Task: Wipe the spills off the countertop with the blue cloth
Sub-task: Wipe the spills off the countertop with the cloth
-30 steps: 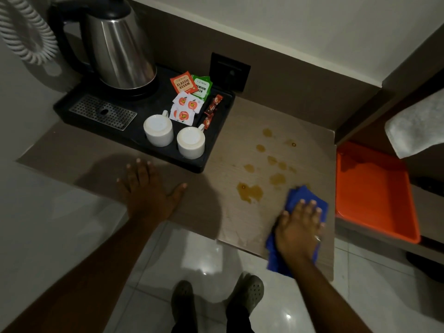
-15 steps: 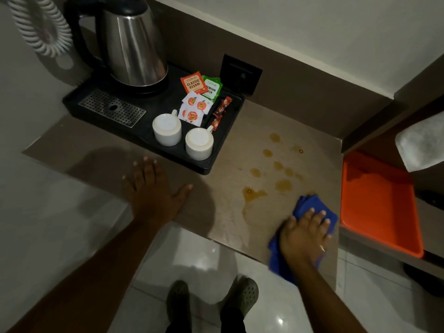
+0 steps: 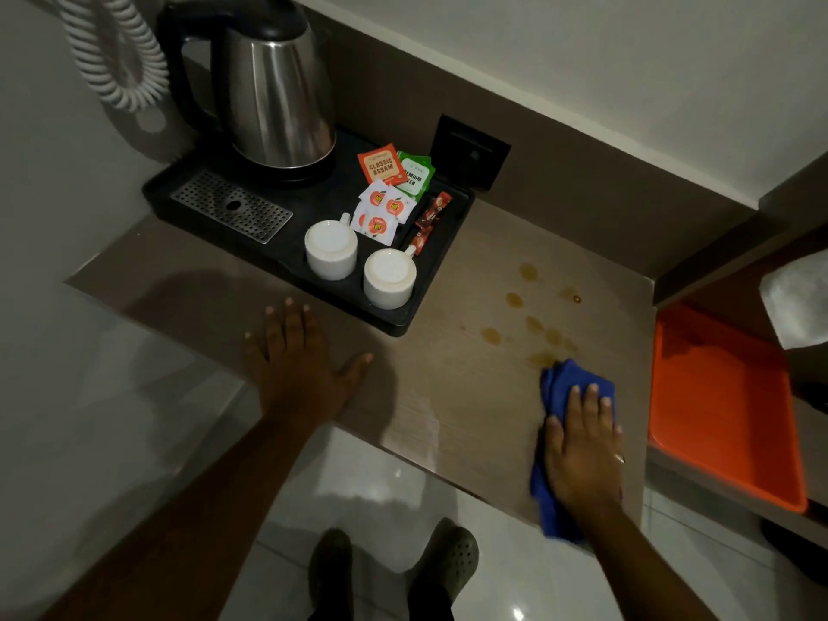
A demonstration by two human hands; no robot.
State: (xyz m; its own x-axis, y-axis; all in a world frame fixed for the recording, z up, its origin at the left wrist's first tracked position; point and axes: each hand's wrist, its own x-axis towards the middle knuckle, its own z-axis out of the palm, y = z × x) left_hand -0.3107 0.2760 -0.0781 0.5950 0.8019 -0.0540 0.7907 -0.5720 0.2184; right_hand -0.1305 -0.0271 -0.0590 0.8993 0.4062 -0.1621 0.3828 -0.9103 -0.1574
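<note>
Pressing blue cloth (image 3: pixel 565 382) flat under right hand (image 3: pixel 582 459) beside spills (image 3: pixel 533 324); left hand (image 3: pixel 300 374) spread empty on desk (image 3: pixel 470 396).

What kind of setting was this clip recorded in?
Most likely a hotel room's tea station: a black tray carries a steel kettle, two upturned white cups and tea sachets, with a coiled cord hanging on the wall beside it.

Left hand (image 3: pixel 299 365) lies flat, palm down, fingers spread, arm reaching in from the near left. Right hand (image 3: pixel 582 450) presses flat, fingers together and extended, arm from near right.
</note>
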